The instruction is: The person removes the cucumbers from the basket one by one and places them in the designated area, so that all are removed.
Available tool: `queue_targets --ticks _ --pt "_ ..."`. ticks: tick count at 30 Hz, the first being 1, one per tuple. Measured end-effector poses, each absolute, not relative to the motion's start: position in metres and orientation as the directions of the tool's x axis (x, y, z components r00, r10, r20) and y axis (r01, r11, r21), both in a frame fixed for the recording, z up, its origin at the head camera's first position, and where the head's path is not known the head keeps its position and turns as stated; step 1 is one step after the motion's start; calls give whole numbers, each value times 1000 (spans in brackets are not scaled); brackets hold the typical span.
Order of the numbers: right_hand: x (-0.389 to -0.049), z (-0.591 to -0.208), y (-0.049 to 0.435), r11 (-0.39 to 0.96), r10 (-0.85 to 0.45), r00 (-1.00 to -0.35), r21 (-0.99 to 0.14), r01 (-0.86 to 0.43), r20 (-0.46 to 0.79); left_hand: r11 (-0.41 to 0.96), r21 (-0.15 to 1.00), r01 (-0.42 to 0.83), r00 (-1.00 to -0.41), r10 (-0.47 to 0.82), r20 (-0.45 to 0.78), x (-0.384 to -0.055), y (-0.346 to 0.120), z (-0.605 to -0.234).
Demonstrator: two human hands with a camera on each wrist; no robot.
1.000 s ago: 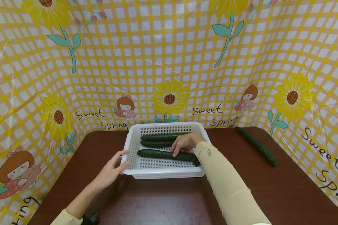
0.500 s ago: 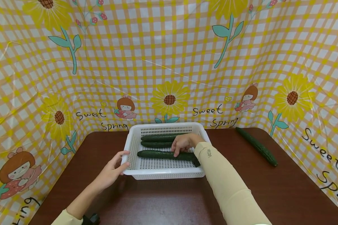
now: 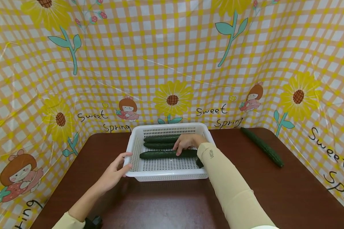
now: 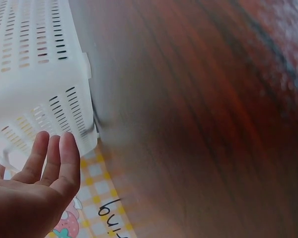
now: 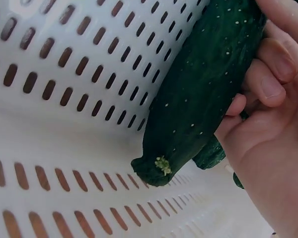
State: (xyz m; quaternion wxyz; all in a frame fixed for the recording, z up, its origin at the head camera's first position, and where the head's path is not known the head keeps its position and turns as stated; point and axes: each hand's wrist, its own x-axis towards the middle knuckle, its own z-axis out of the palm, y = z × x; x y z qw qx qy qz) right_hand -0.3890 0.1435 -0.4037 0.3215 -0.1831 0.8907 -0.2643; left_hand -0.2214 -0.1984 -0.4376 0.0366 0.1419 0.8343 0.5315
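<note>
A dark green cucumber (image 3: 156,155) lies crosswise in the front part of a white perforated plastic basket (image 3: 166,173). My right hand (image 3: 186,142) reaches in from above and grips this cucumber right of its middle, thumb on the near side. In the right wrist view, the fingers (image 5: 268,89) curl against the cucumber (image 5: 203,84), whose stubby end points at the basket's corner. Behind it lie two more cucumbers (image 3: 159,139), partly covered by the hand. My left hand (image 3: 114,170) holds the basket's left rim; the left wrist view has its fingertips (image 4: 68,144) against the outer wall.
One more cucumber (image 3: 262,147) lies slanted on the dark brown table (image 3: 166,206), right of the basket. A checked cloth (image 3: 172,70) with sunflowers hangs behind and at both sides, close behind the basket. A black device (image 3: 94,222) sits at the left wrist.
The gripped cucumber's right part has swung slightly backward, so it lies closer to parallel with the two behind. My right hand moved slightly back with it; the left hand stayed at the rim.
</note>
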Motion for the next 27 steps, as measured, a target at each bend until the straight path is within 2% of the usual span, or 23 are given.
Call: queue_targets --ticks 6,17,27 --pt "-386 -405 144 801 -470 -728 -587 -115 -499 403 894 196 -956 281 83 -222 -199 -439" --pt "-393 -411 144 828 -450 -750 -542 -146 -485 407 888 214 -953 288 97 -223 -198 -436" --pt "-393 -412 145 818 -461 -741 -557 -143 -487 408 886 220 -952 289 102 -225 -199 -438"
